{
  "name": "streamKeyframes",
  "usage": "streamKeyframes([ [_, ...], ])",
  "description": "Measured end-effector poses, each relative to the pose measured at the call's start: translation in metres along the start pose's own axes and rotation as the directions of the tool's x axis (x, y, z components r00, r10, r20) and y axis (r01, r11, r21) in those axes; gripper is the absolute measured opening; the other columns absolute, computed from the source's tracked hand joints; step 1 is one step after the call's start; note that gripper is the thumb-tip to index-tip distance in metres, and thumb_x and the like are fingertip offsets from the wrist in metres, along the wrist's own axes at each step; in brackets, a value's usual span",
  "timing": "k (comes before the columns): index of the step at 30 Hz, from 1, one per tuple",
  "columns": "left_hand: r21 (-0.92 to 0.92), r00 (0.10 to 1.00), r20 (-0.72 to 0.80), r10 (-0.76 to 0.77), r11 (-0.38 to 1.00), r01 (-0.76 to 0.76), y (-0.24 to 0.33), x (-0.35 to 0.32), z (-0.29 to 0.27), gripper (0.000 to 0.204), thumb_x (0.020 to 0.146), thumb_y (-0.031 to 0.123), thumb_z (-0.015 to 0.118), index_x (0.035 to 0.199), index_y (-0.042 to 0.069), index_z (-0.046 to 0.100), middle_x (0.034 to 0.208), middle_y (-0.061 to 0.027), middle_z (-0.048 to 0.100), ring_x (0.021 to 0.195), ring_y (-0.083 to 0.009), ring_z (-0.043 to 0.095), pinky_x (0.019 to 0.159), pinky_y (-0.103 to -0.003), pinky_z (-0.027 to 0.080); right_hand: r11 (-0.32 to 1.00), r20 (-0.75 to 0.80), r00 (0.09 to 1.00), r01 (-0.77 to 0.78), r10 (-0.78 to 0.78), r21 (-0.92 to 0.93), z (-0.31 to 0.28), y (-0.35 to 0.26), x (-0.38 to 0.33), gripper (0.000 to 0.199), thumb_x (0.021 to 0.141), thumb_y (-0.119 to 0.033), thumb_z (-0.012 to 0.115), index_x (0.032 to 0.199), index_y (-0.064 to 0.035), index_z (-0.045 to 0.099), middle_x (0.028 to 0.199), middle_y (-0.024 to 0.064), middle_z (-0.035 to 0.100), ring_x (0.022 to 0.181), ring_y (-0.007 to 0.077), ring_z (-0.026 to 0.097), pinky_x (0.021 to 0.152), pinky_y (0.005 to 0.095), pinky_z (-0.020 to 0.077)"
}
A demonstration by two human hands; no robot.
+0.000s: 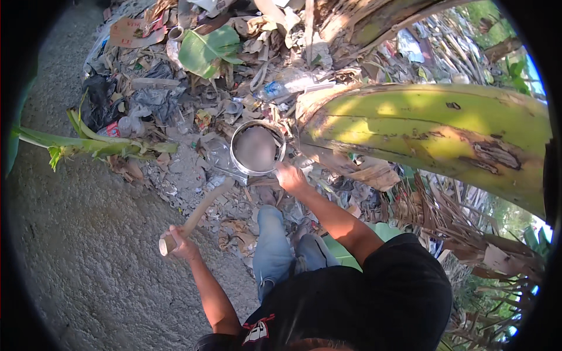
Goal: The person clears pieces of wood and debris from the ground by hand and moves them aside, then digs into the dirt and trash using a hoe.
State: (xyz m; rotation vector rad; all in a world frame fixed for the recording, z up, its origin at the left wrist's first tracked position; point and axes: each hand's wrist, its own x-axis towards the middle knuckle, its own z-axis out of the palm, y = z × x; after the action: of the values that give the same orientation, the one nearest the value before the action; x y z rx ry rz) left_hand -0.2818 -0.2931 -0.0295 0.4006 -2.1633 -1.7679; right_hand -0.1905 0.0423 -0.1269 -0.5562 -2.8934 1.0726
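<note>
My left hand is closed around a thick, pale wooden handle. The handle slants up and to the right, and its cut end sticks out below my fist. What its far end carries is hard to make out against the litter. My right hand grips the lower right rim of a round, light-rimmed container. Its inside looks greyish brown and blurred, so I cannot tell what it holds. Crumpled clear plastic lies just left of the container.
A thick green banana trunk lies across the right side. Litter, dry leaves and a clear plastic bottle cover the ground ahead. A cut green stalk lies at left, beside rough grey ground. My legs are close below the container.
</note>
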Motion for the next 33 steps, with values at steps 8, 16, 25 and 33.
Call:
streamKeyframes([
  [8, 0.369, 0.989, 0.147, -0.023, 0.929, -0.033, 0.016, -0.062, -0.007, 0.036, 0.079, 0.038, 0.065, 0.072, 0.003, 0.059, 0.074, -0.0078, 0.062, 0.071, -0.0216, 0.058, 0.07, -0.037, 0.046, 0.956, -0.021, 0.956, -0.293, 0.293, 0.001, -0.067, 0.075, -0.257, 0.019, 0.079, -0.013, 0.052, 0.096, -0.006, 0.05, 0.074, 0.0181, 0.058, 0.071, 0.0387, 0.059, 0.06, 0.0482, 0.0453],
  [16, 0.69, 0.942, 0.314, -0.119, 0.711, -0.14, -0.022, -0.114, 0.031, 0.043, 0.081, 0.045, 0.061, 0.087, 0.002, 0.063, 0.087, -0.0093, 0.063, 0.076, -0.0228, 0.059, 0.072, -0.039, 0.047, 0.773, -0.224, 0.742, -0.622, 0.633, 0.124, -0.094, 0.093, -0.468, 0.024, 0.077, -0.009, 0.052, 0.099, -0.0038, 0.046, 0.073, 0.0202, 0.057, 0.072, 0.0397, 0.059, 0.062, 0.0488, 0.045],
  [25, 0.608, 0.754, 0.637, -0.161, 0.706, -0.363, -0.019, -0.212, 0.107, 0.047, 0.08, 0.046, 0.062, 0.095, 0.002, 0.062, 0.09, -0.0096, 0.062, 0.079, -0.0234, 0.059, 0.073, -0.039, 0.047, 0.423, -0.332, 0.302, -0.813, 0.894, 0.399, -0.061, 0.071, -0.61, 0.027, 0.076, -0.01, 0.054, 0.102, -0.0045, 0.05, 0.082, 0.0228, 0.06, 0.081, 0.0405, 0.059, 0.07, 0.0487, 0.0463],
  [33, 0.619, 0.785, 0.584, -0.206, 0.739, -0.267, -0.031, -0.22, 0.101, 0.052, 0.079, 0.048, 0.062, 0.102, 0.001, 0.061, 0.094, -0.0099, 0.062, 0.082, -0.024, 0.059, 0.075, -0.039, 0.047, 0.312, -0.455, 0.062, -0.808, 0.888, 0.499, -0.108, 0.089, -0.707, 0.027, 0.075, -0.007, 0.054, 0.102, -0.0052, 0.05, 0.079, 0.0232, 0.06, 0.076, 0.0423, 0.059, 0.069, 0.0503, 0.0461],
])
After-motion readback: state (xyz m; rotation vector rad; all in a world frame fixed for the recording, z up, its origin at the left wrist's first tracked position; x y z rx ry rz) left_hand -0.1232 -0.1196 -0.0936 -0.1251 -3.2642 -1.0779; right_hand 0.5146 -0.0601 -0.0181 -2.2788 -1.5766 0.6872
